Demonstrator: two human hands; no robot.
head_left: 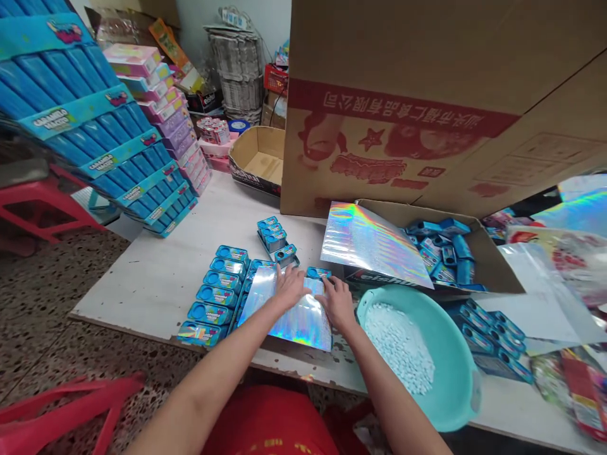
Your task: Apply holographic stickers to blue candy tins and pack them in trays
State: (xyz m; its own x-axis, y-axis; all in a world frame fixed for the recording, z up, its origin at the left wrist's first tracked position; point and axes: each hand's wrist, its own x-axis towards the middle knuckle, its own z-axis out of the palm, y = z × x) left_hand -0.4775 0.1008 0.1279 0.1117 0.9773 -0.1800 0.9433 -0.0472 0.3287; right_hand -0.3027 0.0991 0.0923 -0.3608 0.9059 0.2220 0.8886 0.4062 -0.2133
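Nearest, at the left, a red plastic stool (80, 404) stands on the speckled floor (38, 335), while at the right a turquoise basin (455, 360) of small white pellets (398, 347) sits on the white table (147, 278). Between them, by the table's near edge, lies a shiny holographic sheet (303, 322), partly over small blue boxes. The left hand (290, 287) rests palm down across its far edge, fingers slightly parted; the right hand (337, 302) is at its right far corner, loosely curved, thumb toward the sheet. Whether either hand pinches it, I cannot tell. Left of the sheet runs a row of blue caramelo boxes (220, 296); just beyond the hands are a few more blue boxes (274, 237). Farther right, another holographic sheet (370, 240) leans over an open carton (497, 265) of blue boxes. Behind towers a large brown carton (403, 57); at far left, tilted blue display trays (99, 126) stand before stacked pink and purple boxes (180, 133).
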